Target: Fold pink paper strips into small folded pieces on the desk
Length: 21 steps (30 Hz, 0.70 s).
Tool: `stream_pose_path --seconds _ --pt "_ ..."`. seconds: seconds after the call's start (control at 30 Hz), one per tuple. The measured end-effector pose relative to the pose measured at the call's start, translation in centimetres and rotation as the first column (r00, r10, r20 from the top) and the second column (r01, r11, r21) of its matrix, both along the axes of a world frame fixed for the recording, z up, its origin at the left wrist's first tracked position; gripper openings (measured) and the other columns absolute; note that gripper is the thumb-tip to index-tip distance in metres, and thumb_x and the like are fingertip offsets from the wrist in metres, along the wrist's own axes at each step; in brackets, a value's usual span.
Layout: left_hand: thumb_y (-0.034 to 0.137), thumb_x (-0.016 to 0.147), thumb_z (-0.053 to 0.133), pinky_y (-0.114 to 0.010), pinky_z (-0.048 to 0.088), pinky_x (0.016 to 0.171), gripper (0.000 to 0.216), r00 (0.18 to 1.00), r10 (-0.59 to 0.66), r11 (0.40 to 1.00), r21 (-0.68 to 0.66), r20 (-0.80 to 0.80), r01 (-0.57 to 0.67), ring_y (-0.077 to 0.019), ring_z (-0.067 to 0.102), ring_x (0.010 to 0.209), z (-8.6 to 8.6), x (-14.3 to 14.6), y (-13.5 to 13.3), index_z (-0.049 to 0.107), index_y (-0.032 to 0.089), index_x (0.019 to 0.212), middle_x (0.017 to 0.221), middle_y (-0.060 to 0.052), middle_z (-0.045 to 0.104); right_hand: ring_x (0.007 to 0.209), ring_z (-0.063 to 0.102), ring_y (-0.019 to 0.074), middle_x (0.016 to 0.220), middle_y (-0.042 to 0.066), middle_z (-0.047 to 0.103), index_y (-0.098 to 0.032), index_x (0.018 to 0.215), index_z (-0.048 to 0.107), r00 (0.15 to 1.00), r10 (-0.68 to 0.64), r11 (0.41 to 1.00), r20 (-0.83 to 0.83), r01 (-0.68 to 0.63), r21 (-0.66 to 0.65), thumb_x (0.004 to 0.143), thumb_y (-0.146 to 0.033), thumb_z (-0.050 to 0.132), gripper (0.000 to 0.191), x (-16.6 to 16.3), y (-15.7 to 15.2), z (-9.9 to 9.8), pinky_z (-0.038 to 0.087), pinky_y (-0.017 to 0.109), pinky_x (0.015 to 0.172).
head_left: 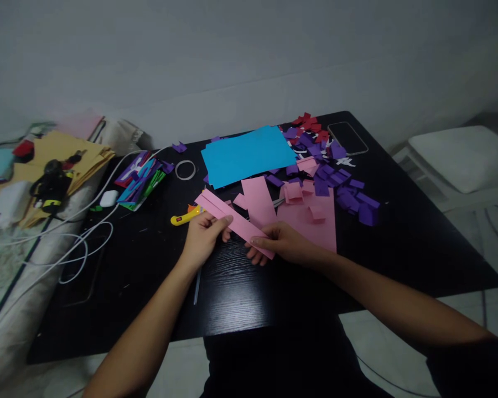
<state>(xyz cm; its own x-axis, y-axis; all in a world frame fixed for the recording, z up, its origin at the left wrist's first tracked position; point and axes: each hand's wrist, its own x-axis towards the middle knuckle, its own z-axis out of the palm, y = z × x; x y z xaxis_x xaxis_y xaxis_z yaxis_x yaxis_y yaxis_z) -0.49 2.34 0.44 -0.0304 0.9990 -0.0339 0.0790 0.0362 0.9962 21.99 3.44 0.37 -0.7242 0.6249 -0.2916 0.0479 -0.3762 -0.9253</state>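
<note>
- Head view: a person sits at a black counter (398,243) strewn with cut paper, both bare forearms reaching in from the bottom of the frame.
- The left hand (203,235) grasps a long pink strip (240,225) about midway, thumb on top and fingers curled beneath.
- The right hand (284,243) pinches the strip's near end between thumb and fingertips.
- The strip lies slantwise just above the counter's near middle. Its far end points up and left toward a yellow cutter (185,217).
- The strip seems doubled along its length, so the step in hand looks like folding or creasing it. I cannot tell whether the crease is pressed flat.
- As a judgement, more work on the strip calls for keeping the long edges lined up while one hand pins the paper and the other runs along the fold.
- Just behind the hands lie a pink sheet (311,224) and a smaller pink piece (257,202).
- Farther back lies a blue sheet (249,155), with purple scraps (344,190) to its right and red scraps (309,124) beyond them.
- A phone (347,138) lies by the far right edge.
- A tape ring (185,169) sits left of the blue sheet, and white cables (83,243) trail over the counter's left side.
</note>
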Motion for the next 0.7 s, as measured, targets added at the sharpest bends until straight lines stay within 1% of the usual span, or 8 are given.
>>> stream_pose_path --seconds 0.13,0.23,0.3,0.37,0.43,0.53,0.7 --pt "0.027 0.084 0.073 -0.022 0.04 0.048 0.024 0.997 0.065 0.997 0.027 0.045 -0.066 -0.009 0.053 0.044 0.3 -1.0 0.6 0.069 0.016 0.064 0.053 0.001 0.064 0.067 0.073 0.0148 0.081 0.01 0.079 -0.009 0.093 0.078 1.0 0.014 1.0 -0.011 -0.015 -0.019 0.09 -0.052 0.075 0.044 0.0 0.0 -0.4 0.06 0.03 0.071" --pt "0.027 0.085 0.073 -0.022 0.04 0.049 0.023 0.996 0.073 0.997 0.027 0.059 -0.074 -0.009 0.053 0.044 0.3 -1.2 0.6 0.069 0.016 0.065 0.053 0.001 0.063 0.071 0.075 0.0163 0.084 0.012 0.08 -0.008 0.095 0.079 1.0 0.017 0.998 -0.012 -0.018 -0.052 0.088 -0.053 0.077 0.045 0.0 0.0 -0.6 0.06 0.03 0.07" --pt "0.029 0.087 0.073 -0.022 0.042 0.05 0.023 0.998 0.049 0.998 0.028 0.033 -0.05 -0.0091 0.053 0.045 0.2 -0.9 0.4 0.069 0.016 0.068 0.053 0.002 0.063 0.075 0.076 0.0174 0.089 0.012 0.081 -0.008 0.097 0.079 1.0 0.02 0.997 -0.009 -0.021 -0.079 0.086 -0.052 0.079 0.045 0.0 0.0 -0.7 0.06 0.03 0.071" --pt "0.033 0.087 0.074 -0.022 0.044 0.051 0.025 1.0 0.0 1.0 0.02 -0.007 0.0 -0.0096 0.055 0.046 0.1 -0.4 0.2 0.069 0.016 0.069 0.054 0.001 0.065 0.078 0.077 0.0181 0.093 0.012 0.081 -0.009 0.097 0.079 1.0 0.012 0.996 -0.019 -0.014 -0.093 0.084 -0.054 0.081 0.046 -0.1 -0.1 -0.7 0.061 0.03 0.072" --pt "0.037 0.085 0.077 -0.023 0.046 0.051 0.028 0.997 -0.069 0.998 -0.009 -0.035 0.069 -0.0105 0.057 0.047 0.1 0.2 -0.2 0.068 0.016 0.069 0.056 0.001 0.066 0.077 0.077 0.0185 0.09 0.012 0.081 -0.009 0.095 0.079 0.999 -0.006 0.996 -0.038 0.003 -0.087 0.084 -0.057 0.08 0.049 -0.3 -0.1 -0.8 0.061 0.031 0.072" --pt "0.042 0.08 0.082 -0.023 0.049 0.051 0.03 0.988 -0.148 0.988 -0.054 -0.035 0.146 -0.0115 0.059 0.048 0.2 1.1 -0.6 0.069 0.016 0.072 0.058 0.0 0.068 0.075 0.077 0.0186 0.085 0.01 0.08 -0.009 0.093 0.079 0.998 -0.034 0.998 -0.056 0.031 -0.061 0.083 -0.059 0.078 0.051 -0.4 -0.1 -1.0 0.062 0.032 0.072" --pt "0.043 0.082 0.08 -0.023 0.051 0.051 0.03 0.983 -0.181 0.981 -0.082 -0.03 0.178 -0.0118 0.062 0.049 0.3 1.2 -0.7 0.072 0.015 0.075 0.062 -0.002 0.072 0.073 0.076 0.0174 0.084 0.009 0.08 -0.009 0.092 0.079 0.998 -0.035 0.998 -0.05 0.031 -0.062 0.083 -0.056 0.08 0.047 -0.5 0.0 -1.1 0.062 0.033 0.075"
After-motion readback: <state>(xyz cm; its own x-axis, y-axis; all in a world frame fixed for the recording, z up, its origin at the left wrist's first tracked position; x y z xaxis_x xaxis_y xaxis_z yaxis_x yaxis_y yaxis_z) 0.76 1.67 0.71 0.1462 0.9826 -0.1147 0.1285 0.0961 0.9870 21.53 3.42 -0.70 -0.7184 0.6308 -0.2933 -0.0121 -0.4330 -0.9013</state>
